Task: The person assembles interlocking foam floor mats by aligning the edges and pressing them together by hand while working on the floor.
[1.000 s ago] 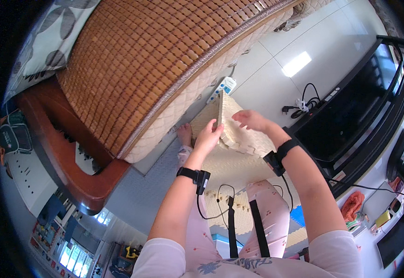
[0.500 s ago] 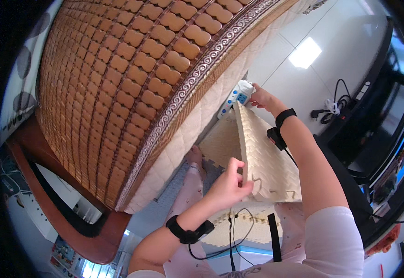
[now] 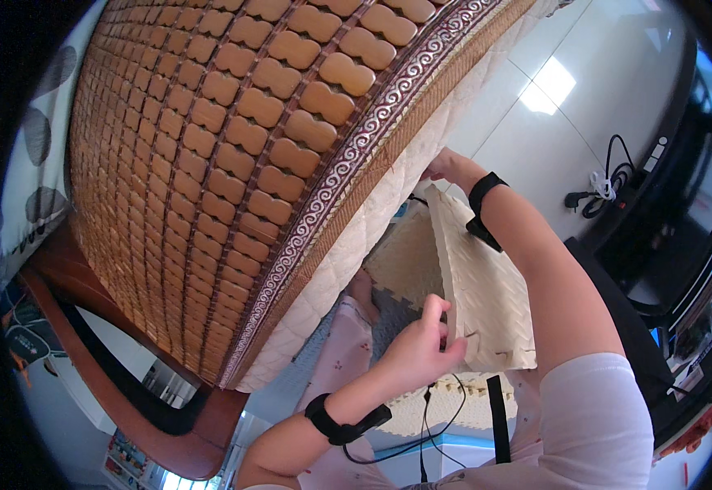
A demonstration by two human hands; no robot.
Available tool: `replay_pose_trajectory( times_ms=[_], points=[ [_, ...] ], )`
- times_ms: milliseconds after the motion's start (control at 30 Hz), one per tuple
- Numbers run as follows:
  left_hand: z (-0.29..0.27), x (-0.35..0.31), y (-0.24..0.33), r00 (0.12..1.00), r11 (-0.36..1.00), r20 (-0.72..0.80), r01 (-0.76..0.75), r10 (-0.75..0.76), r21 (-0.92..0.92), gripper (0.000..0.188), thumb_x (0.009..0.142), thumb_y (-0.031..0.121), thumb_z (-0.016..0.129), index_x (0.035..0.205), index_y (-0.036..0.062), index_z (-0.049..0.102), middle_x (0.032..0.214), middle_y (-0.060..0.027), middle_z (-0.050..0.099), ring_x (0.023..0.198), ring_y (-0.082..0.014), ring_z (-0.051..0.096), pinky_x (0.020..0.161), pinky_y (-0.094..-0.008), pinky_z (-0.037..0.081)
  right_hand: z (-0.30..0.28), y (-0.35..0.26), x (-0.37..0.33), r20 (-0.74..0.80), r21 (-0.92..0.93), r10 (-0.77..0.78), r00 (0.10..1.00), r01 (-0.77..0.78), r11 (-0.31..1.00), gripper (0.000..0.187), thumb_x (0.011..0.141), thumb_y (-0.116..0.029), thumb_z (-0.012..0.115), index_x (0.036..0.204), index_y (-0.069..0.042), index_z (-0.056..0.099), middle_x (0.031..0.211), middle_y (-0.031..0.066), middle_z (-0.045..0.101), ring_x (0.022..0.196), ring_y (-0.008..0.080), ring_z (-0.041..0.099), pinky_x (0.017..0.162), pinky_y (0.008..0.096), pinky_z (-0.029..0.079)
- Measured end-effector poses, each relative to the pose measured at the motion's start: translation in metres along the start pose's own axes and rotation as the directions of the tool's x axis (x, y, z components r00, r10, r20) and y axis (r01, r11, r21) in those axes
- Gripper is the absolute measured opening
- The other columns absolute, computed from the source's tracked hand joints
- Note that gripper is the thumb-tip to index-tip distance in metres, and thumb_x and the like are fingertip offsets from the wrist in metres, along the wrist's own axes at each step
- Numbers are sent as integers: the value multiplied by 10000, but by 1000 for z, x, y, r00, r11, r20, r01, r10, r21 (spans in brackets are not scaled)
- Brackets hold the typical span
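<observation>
A cream foam floor mat [image 3: 491, 286] with a woven-look surface stands tilted on its edge between my arms. My left hand [image 3: 425, 347] has its fingers and thumb closed on the near edge of this mat. Farther off, my right hand [image 3: 454, 169] reaches past the mat's far corner to the bed's side, its fingers curled and partly hidden by the mattress edge. Only a small piece of the white and blue power strip [image 3: 402, 210] shows below that hand, by a short black cord. What the right fingers hold is hidden.
The bed, with a brown tile mat [image 3: 258, 139] over a quilted cover [image 3: 290, 347], fills the left. A black television [image 3: 666, 229] stands right, with coiled cables [image 3: 605, 188] beside it. More foam matting [image 3: 446, 404] lies between my legs.
My right hand has moved left to the bed's side, and the power strip has gone mostly out of sight beneath the bed's edge. My left hand stays at the foam mat. The view has shifted slightly.
</observation>
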State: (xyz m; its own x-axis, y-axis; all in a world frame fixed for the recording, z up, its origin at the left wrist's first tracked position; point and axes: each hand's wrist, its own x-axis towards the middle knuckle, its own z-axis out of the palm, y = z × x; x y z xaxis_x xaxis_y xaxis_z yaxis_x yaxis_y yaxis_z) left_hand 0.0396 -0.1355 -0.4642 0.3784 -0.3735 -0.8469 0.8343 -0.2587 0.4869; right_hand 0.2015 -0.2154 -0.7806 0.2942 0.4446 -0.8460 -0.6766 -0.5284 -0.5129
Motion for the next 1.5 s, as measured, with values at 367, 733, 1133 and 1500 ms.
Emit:
replay_pose_trajectory(
  times_ms=[367,733,1133,1500],
  points=[
    [-2,45,9,959,988,-236,-157,156,13,346,841,74,490,1143,43,325,814,-77,559,643,-100,502,552,-251,422,-24,-18,-42,219,-367,32,975,52,929,504,821,-351,462,1242,-78,422,1182,112,485,1071,238,451,912,366,336],
    [-35,36,8,903,997,-429,-20,-14,-74,472,860,222,500,1271,68,326,1032,-139,540,884,-199,533,759,-308,425,-49,-86,-254,-317,-170,-155,936,105,980,459,832,-281,486,1228,-55,433,1134,161,534,1056,255,500,894,335,378],
    [-25,38,-142,931,969,-359,142,-61,202,565,708,129,668,1187,-15,406,1120,-164,527,1034,-248,502,863,-319,395,59,159,-457,-733,205,270,624,-175,963,270,734,-72,556,995,-15,519,837,82,582,790,187,564,738,277,446],
    [-1,7,-16,871,990,-473,-88,131,112,282,859,143,518,1098,6,457,1023,-74,555,905,-142,494,821,-269,379,29,146,-439,-709,445,324,627,41,895,493,745,-137,584,1168,-13,364,1113,180,527,1020,246,520,822,327,419]
  ],
)
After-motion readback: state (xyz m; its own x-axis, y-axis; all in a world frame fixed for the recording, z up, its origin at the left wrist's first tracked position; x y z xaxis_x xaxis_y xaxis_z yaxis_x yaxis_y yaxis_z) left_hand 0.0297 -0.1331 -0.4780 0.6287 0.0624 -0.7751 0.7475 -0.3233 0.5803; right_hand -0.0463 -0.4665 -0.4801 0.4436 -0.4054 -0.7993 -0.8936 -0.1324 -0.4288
